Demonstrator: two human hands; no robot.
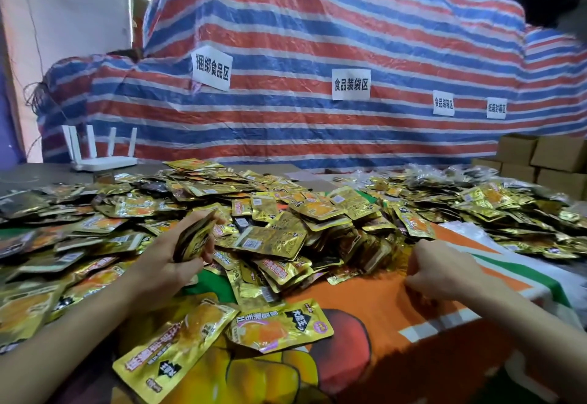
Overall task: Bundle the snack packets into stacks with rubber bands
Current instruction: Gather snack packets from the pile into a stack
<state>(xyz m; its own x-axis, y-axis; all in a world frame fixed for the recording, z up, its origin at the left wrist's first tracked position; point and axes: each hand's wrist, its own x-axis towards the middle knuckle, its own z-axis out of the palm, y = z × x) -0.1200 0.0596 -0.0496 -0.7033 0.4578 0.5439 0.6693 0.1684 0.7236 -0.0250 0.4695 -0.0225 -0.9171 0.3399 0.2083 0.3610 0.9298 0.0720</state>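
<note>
Packet heap (286, 213) blocks ahead; printed cloth (413, 308) passable.

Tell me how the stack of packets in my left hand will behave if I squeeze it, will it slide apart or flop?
Probably slippery: the stack is glossy gold foil, so packets may fan out of the left hand. Likely light and a bit springy, as the loose packets in the pile look thin, flat and crinkled.

Striped tarp (317, 38) behind — white router (101, 156); cardboard boxes (552, 162).
</note>
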